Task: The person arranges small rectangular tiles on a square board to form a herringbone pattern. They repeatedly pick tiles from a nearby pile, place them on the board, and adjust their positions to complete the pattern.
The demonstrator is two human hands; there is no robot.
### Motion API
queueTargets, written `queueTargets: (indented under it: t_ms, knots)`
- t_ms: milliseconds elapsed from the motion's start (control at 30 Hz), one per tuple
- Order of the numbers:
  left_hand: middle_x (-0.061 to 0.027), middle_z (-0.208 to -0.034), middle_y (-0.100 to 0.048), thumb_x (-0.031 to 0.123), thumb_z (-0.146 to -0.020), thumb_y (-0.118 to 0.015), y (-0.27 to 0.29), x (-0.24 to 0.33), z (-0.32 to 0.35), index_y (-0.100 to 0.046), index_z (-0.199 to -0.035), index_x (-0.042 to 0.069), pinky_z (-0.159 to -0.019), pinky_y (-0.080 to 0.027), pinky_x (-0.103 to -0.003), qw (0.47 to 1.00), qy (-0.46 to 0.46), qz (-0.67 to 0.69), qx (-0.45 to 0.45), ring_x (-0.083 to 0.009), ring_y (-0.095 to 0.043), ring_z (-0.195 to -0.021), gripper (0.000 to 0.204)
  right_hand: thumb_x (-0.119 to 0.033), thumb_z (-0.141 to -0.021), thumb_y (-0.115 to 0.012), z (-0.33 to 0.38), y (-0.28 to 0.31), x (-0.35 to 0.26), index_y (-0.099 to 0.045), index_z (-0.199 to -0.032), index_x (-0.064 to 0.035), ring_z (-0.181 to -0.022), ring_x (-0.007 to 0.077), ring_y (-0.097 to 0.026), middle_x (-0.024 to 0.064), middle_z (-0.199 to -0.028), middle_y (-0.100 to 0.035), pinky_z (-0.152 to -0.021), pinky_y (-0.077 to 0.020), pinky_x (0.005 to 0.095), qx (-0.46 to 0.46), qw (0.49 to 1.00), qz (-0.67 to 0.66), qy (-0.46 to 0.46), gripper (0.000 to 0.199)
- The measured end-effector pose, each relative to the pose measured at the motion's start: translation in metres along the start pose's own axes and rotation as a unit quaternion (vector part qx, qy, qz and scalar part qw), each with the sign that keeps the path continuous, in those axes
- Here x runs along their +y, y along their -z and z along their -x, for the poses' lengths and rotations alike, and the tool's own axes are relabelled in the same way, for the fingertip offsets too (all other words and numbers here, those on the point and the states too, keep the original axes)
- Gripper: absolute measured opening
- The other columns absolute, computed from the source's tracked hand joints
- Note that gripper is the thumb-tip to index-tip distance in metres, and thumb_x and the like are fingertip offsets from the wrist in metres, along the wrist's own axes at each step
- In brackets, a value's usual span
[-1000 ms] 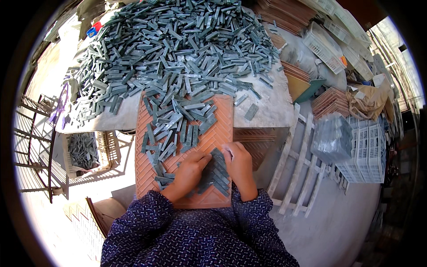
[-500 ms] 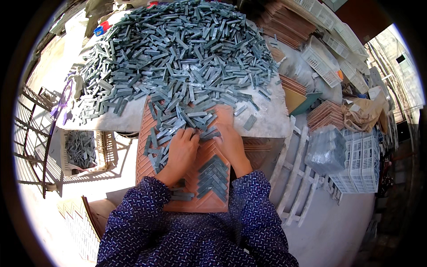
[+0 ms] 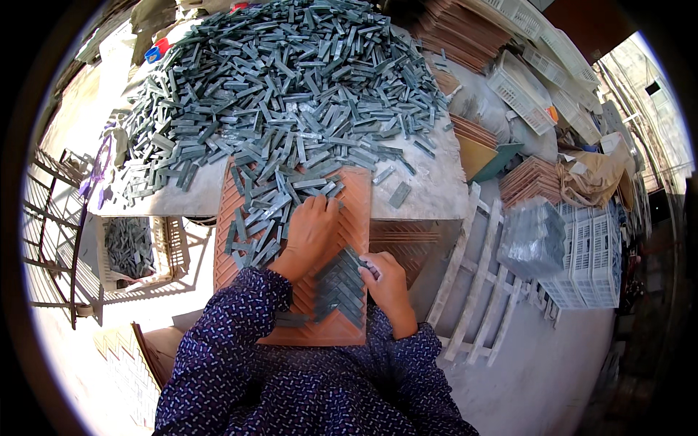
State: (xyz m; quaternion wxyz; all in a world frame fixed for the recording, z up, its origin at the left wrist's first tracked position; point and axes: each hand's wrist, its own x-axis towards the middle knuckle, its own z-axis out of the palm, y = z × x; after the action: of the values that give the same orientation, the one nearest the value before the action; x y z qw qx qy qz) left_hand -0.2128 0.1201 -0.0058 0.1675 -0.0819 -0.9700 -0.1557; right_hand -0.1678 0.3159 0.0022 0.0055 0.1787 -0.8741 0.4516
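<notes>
grey-green strips [image 3: 339,289] sat in chevrons on the near half of an orange ridged tray [image 3: 316,336], right hand [image 3: 389,287] pinching one at its end. left hand [image 3: 313,231] was over loose strips [image 3: 251,224], couldn't tell its grip. huge heap [image 3: 291,94] behind.

Across a pale-topped table [image 3: 436,190], heaped thick with grey-green strips [image 3: 291,94] from the far side to the middle, thinning out and scattered with a few loose pieces [image 3: 399,195] at near right. At the near edge, overlapped by the far end of an orange grooved tray [image 3: 353,221].
</notes>
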Motion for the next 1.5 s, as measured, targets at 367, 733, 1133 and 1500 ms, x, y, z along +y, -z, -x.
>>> queueTargets:
  t_ms: [367,733,1133,1500]
  knots:
    - [-0.0110,-0.086,-0.050,0.008,-0.070,-0.062,-0.001,0.004,0.001,-0.054,-0.089,0.004,-0.071,-0.044,-0.037,0.999,-0.035,0.012,0.032,-0.0280,-0.052,-0.079,0.021,-0.004,-0.075,-0.068,-0.003,-0.015,-0.004,-0.063,-0.089,-0.0034,-0.075,0.0352,-0.061,0.0158,-0.084,-0.059,-0.065,-0.0490,0.0394,0.050,0.997,0.062,-0.020,0.015]
    - [-0.0123,-0.088,-0.059,0.000,-0.073,-0.064,0.053,-0.001,0.052,-0.062,-0.099,0.001,-0.066,-0.049,-0.036,0.962,0.110,0.246,0.047,-0.0294,-0.060,-0.078,0.026,-0.005,-0.074,-0.069,-0.010,-0.023,-0.024,-0.064,-0.087,-0.0050,-0.075,0.0316,-0.060,0.0124,-0.082,-0.058,-0.064,-0.0492,0.0376,0.079,0.993,0.076,0.040,0.014]
    - [-0.0156,-0.088,-0.061,0.001,-0.076,-0.063,0.064,0.000,0.079,-0.062,-0.098,-0.002,-0.068,-0.049,-0.035,0.929,0.180,0.324,0.015,-0.0323,-0.061,-0.078,0.023,-0.008,-0.077,-0.063,-0.011,-0.036,-0.028,-0.061,-0.082,-0.0053,-0.076,0.0308,-0.059,0.0103,-0.080,-0.057,-0.063,-0.0479,0.0391,-0.095,0.980,0.119,0.129,0.006]
    - [-0.0138,-0.088,-0.058,0.001,-0.075,-0.063,0.049,-0.004,0.088,-0.062,-0.100,0.000,-0.070,-0.049,-0.036,0.953,0.123,0.275,0.041,-0.0308,-0.060,-0.081,0.025,-0.004,-0.075,-0.069,-0.011,-0.012,-0.035,-0.064,-0.088,-0.0019,-0.068,0.0234,-0.063,0.0119,-0.080,-0.062,-0.062,-0.0497,0.0310,-0.011,0.999,0.017,0.050,0.014]
